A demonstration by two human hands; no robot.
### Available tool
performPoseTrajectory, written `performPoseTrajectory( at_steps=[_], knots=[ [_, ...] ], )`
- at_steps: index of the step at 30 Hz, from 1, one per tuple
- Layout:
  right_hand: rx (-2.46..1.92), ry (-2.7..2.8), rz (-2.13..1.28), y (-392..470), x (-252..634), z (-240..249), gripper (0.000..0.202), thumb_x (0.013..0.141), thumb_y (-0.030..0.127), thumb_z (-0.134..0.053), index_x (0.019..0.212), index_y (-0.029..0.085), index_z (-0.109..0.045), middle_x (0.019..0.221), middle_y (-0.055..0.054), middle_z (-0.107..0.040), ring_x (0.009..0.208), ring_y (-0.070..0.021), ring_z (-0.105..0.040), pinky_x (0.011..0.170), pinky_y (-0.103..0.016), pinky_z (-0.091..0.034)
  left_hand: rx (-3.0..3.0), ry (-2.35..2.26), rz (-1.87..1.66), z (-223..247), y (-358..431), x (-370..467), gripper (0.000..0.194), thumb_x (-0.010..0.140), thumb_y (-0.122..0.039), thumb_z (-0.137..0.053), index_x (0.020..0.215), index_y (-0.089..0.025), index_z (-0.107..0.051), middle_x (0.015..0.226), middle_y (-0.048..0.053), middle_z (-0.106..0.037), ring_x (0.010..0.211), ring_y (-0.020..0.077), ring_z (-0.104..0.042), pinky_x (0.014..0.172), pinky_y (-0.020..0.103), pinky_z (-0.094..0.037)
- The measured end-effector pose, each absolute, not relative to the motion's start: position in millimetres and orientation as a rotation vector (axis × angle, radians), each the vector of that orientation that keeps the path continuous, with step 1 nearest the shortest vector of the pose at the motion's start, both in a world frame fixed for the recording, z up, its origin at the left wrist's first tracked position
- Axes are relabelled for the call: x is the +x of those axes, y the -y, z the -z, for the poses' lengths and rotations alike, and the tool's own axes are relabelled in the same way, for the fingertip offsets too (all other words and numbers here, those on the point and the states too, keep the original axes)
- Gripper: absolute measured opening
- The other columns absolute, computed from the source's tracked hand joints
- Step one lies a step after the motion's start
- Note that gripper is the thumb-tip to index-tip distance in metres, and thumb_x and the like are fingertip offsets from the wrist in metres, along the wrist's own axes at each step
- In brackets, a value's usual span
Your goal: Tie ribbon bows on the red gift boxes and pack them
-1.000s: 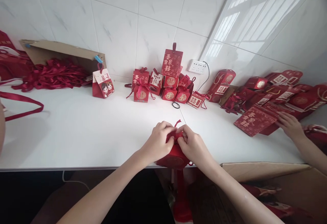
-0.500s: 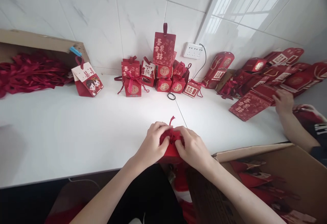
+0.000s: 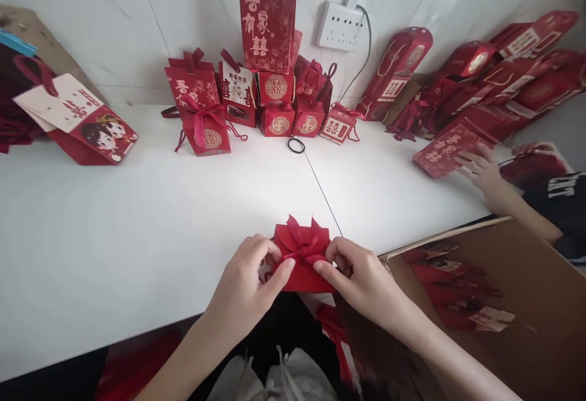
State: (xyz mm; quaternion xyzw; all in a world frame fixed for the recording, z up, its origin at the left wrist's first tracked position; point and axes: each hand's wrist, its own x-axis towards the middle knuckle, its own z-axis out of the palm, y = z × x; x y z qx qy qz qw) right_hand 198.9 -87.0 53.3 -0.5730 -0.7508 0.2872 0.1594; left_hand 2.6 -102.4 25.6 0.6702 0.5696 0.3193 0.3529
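Note:
At the table's front edge sits a small red gift box [image 3: 307, 280], a red ribbon bow [image 3: 303, 251] tied across it with two pointed tails standing up. My left hand [image 3: 249, 276] is closed at the bow's left side, thumb and forefinger pinching the ribbon there. On the opposite side my right hand [image 3: 361, 271] pinches the ribbon in the same way, its thumb near the knot. Parts of the box's sides are hidden behind my fingers.
Several red gift boxes [image 3: 274, 88] stand against the tiled wall, below a white power strip [image 3: 339, 25]. A cartoon-printed box [image 3: 89, 121] is at left. A cardboard box [image 3: 526, 273] of red packages adjoins the table at right. Another person's hand [image 3: 483, 172] touches a red box.
My hands have drawn slightly apart, uncovering the bow and its two upright tails. My view has shifted closer to the table. The other person's hand has moved onto the red box's side.

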Motion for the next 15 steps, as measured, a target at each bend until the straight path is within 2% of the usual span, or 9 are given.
performPoseTrajectory(
  at_steps=[2, 5, 7, 11, 15],
  knots=[
    [-1.643, 2.128, -0.841, 87.2, 198.1, -52.5, 0.024, 0.083, 0.035, -0.054, 0.067, 0.020, -0.046, 0.058, 0.005, -0.047, 0.050, -0.0081, -0.040, 0.047, -0.020, -0.033, 1.703, -1.458, -0.814, -25.2, 101.7, 3.2, 0.020, 0.087, -0.036, -0.046, 0.073, -0.021, -0.047, 0.074, -0.001, -0.050, 0.071, 0.0137, -0.049, 0.063, 0.026, -0.042],
    [-1.579, 2.104, -0.796, 86.2, 198.9, -50.8, 0.009, 0.079, 0.025, -0.059, 0.079, 0.019, -0.052, 0.063, 0.004, -0.048, 0.053, -0.0083, -0.041, 0.049, -0.020, -0.035, 1.634, -1.436, -0.795, -23.8, 100.8, 2.8, 0.022, 0.088, -0.037, -0.046, 0.072, -0.021, -0.047, 0.071, -0.002, -0.049, 0.066, 0.0126, -0.047, 0.055, 0.023, -0.040],
    [-1.503, 2.096, -0.786, 84.7, 199.2, -50.2, 0.009, 0.078, 0.022, -0.060, 0.087, 0.020, -0.055, 0.068, 0.003, -0.049, 0.055, -0.0088, -0.043, 0.051, -0.021, -0.037, 1.595, -1.426, -0.787, -23.4, 100.6, 2.6, 0.023, 0.087, -0.038, -0.046, 0.071, -0.021, -0.047, 0.070, -0.002, -0.048, 0.064, 0.0122, -0.047, 0.051, 0.022, -0.038],
    [-1.407, 2.089, -0.928, 80.7, 198.4, -52.3, 0.005, 0.078, 0.019, -0.061, 0.080, 0.020, -0.057, 0.078, 0.000, -0.052, 0.062, -0.0090, -0.047, 0.055, -0.021, -0.040, 1.585, -1.419, -0.795, -23.7, 99.5, 3.5, 0.024, 0.087, -0.037, -0.045, 0.070, -0.021, -0.046, 0.069, -0.002, -0.047, 0.063, 0.0113, -0.046, 0.050, 0.021, -0.037],
    [-1.396, 2.111, -1.034, 77.1, 199.3, -59.8, 0.008, 0.077, 0.016, -0.063, 0.076, 0.019, -0.055, 0.082, 0.000, -0.052, 0.065, -0.0086, -0.047, 0.059, -0.021, -0.041, 1.609, -1.408, -0.795, -23.8, 96.6, 4.3, 0.023, 0.087, -0.034, -0.045, 0.069, -0.021, -0.046, 0.069, -0.003, -0.047, 0.063, 0.0111, -0.046, 0.054, 0.021, -0.039]
  ],
)
